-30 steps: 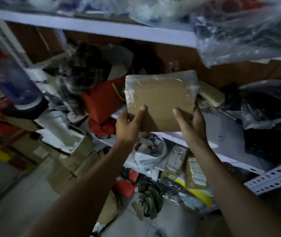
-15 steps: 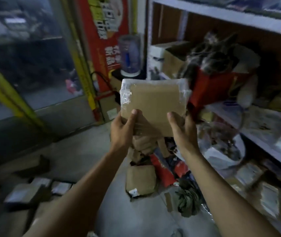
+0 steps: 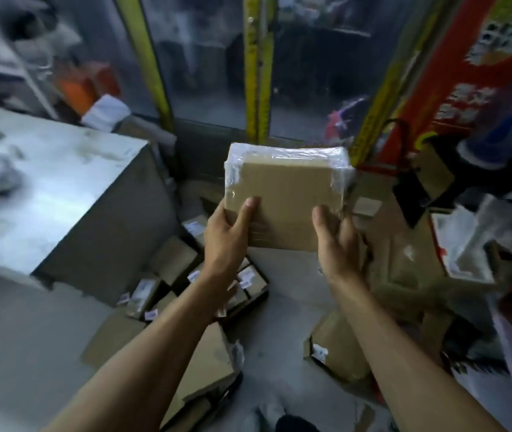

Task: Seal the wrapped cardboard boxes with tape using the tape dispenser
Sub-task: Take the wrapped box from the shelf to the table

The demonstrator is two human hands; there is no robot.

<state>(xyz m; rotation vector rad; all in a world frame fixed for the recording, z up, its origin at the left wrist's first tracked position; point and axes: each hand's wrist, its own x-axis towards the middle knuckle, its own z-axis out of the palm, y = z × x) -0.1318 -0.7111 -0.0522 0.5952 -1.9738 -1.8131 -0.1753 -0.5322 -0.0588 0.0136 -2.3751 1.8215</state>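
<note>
I hold a flat cardboard box [image 3: 286, 188] wrapped in clear plastic film up in front of me, at the middle of the head view. My left hand [image 3: 228, 235] grips its lower left edge with the thumb lying on the front face. My right hand [image 3: 335, 241] grips the lower right corner the same way, thumb on top. The plastic wrap bunches white along the box's top and right edges. No tape dispenser shows in this view.
A grey metal table [image 3: 61, 194] stands at the left. Several small labelled cardboard boxes [image 3: 170, 269] lie piled on the floor below my arms. A glass door with yellow strips [image 3: 258, 73] is ahead; red signage [image 3: 454, 88] and clutter fill the right.
My view has swung left, from the cluttered shelves to the glass door and the metal table. Both hands kept the same hold on the wrapped box throughout.
</note>
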